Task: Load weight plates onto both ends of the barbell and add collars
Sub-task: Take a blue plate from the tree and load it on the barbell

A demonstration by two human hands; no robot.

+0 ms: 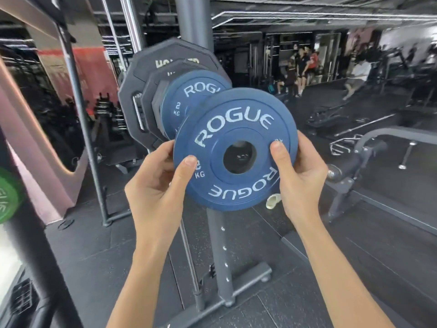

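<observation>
A blue 2 kg ROGUE plate (236, 129) is held upright in front of me, its centre hole facing me. My left hand (158, 181) grips its left rim, thumb on the face. My right hand (300, 176) grips its right rim the same way. Just behind it, a second blue ROGUE plate (189, 95) sits on the barbell end, against a small black plate (160, 102) and two larger black plates (151, 67). The barbell sleeve itself is hidden behind the held plate.
A grey rack upright (220, 245) with its floor base stands below the plates. A green plate (7, 197) shows at the left edge. A bench frame (354, 166) stands to the right. Several people are far back across the dark rubber floor.
</observation>
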